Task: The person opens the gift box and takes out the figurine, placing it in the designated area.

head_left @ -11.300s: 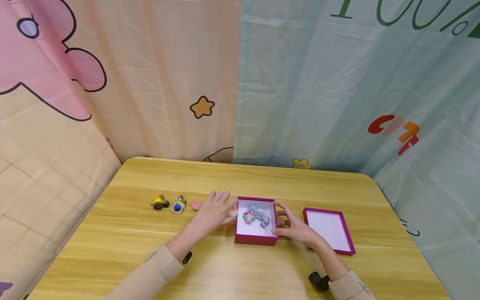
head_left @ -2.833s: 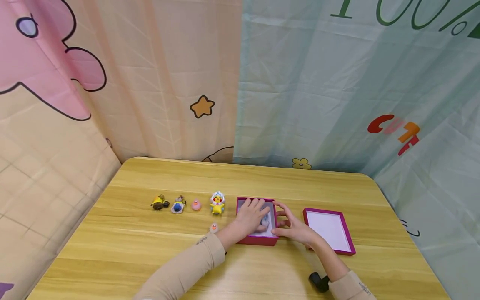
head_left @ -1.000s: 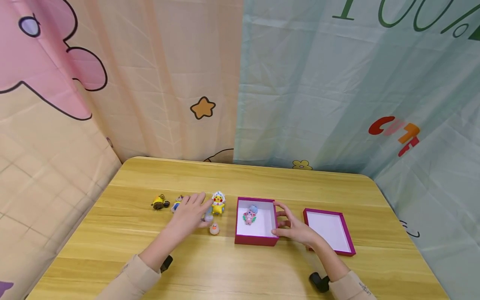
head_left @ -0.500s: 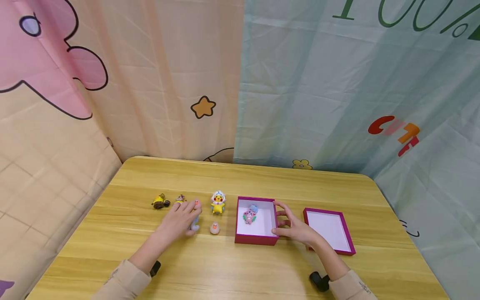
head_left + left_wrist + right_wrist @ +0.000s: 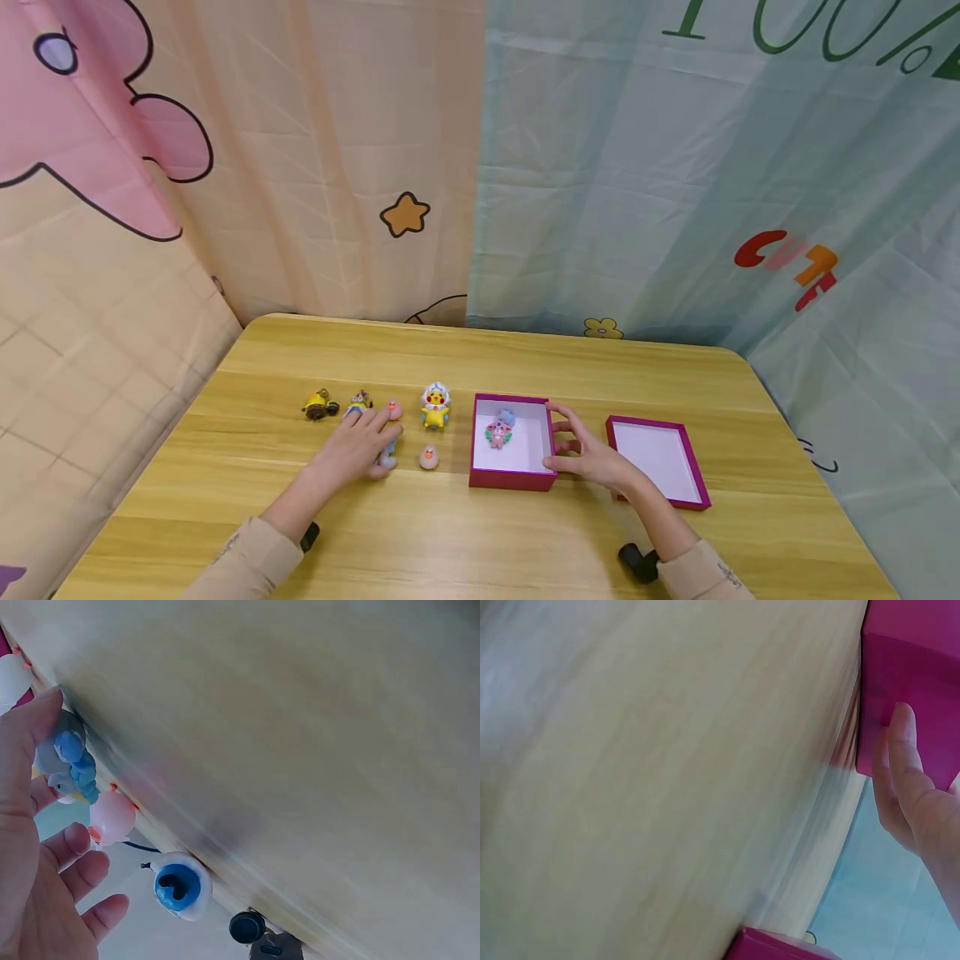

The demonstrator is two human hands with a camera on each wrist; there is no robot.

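Note:
My left hand (image 5: 352,447) pinches a small grey-and-blue figurine (image 5: 75,761) between thumb and finger, low over the table. In the head view the hand partly covers that figurine. Just beyond the fingertips stand a pink toy duck (image 5: 394,409) and a white-and-blue figurine (image 5: 180,886). My right hand (image 5: 588,454) rests against the right side of an uncovered magenta box (image 5: 512,481), its fingers fairly straight along the wall and its thumb at the rim. Inside the box lie a pink-and-green figurine (image 5: 498,433) and a blue-grey one (image 5: 507,417) behind it.
A yellow-and-brown figurine (image 5: 320,405) is at the far left of the row. A yellow figurine with a white hood (image 5: 435,407) and a pale toy duck (image 5: 429,457) stand left of the box. The magenta lid (image 5: 696,467) lies inside-up at the right.
The hooded figurine and pale duck came to stand left of the box. My left hand carried the grey-and-blue figurine from the box leftward and down. The right hand stayed at the box.

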